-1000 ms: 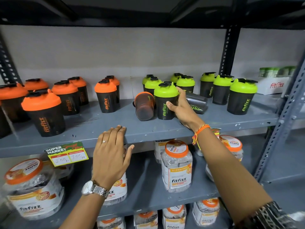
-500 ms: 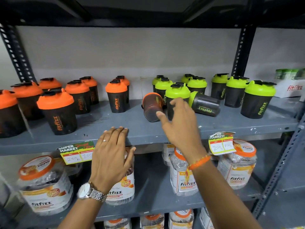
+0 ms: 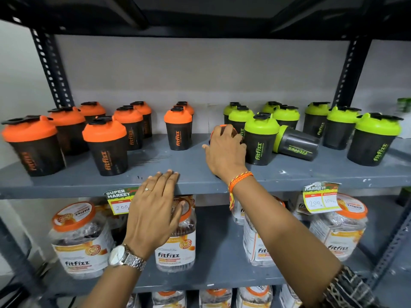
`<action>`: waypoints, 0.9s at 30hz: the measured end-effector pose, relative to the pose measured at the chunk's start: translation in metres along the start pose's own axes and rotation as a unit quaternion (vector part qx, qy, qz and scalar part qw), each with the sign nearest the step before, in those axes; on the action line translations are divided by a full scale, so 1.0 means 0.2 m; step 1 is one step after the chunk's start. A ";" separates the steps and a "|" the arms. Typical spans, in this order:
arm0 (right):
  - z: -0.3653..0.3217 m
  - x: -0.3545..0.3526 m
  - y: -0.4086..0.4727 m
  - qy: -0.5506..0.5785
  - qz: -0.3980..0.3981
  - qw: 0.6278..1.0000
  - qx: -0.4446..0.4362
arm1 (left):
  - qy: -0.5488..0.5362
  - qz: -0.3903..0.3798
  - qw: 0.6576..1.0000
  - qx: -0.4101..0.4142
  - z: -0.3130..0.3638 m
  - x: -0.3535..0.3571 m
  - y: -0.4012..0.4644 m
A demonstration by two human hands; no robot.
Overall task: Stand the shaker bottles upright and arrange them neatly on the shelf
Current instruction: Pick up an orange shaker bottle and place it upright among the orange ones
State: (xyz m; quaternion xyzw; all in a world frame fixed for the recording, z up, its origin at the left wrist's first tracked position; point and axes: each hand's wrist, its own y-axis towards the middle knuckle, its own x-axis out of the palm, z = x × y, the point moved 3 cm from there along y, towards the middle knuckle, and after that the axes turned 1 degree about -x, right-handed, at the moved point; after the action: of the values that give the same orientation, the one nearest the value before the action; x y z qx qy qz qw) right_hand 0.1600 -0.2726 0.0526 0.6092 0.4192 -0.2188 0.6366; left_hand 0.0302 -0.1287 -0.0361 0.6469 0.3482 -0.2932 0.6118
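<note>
Right now I have my right hand (image 3: 224,150) draped over the fallen orange-lidded shaker (image 3: 223,127), which lies on its side on the grey shelf (image 3: 189,161) in the gap between the orange group and the green group. My fingers (image 3: 231,135) curl over its top and the thumb (image 3: 205,147) sticks out to the left, so I read it as a wrap around the body; I cannot tell how firmly they close, because the hand hides nearly all of the bottle. Only a sliver of orange rim shows above my knuckles. I hold it from above since, as I judge it, that lets me roll the wrist and tip it onto its base in one turn.

My left hand (image 3: 155,210) holds nothing. Its fingers are pressed together and flat, fingertips (image 3: 165,174) on the front lip of the shelf, probably to steady me while I reach in.

Just right of my working hand stands an upright green-lidded shaker (image 3: 261,138), touching or nearly touching my knuckles, so I have little room to swing the bottle that way. Behind it a second green-lidded shaker (image 3: 295,143) lies on its side, lid towards the upright one; that one is not yet righted. The nearest upright orange shaker (image 3: 179,130) stands apart to the left, leaving bare shelf where the fallen one likely belongs.
</note>
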 end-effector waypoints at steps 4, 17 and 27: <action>-0.01 -0.02 0.02 0.086 0.004 0.996 -0.011 | 0.000 -0.007 1.000 0.001 0.00 0.00 0.00; 0.05 0.00 0.19 0.406 -0.223 0.864 0.197 | 0.006 -0.017 1.000 0.004 -0.01 -0.01 0.00; -0.01 0.01 0.08 0.606 -0.180 0.743 0.219 | 0.008 -0.019 1.000 0.009 -0.02 -0.01 0.00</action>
State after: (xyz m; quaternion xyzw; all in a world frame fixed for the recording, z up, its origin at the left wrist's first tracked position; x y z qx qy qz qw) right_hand 0.1734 -0.2680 0.0602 0.6492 0.7592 0.0006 0.0465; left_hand 0.0287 -0.1249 -0.0341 0.6476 0.3624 -0.3027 0.5980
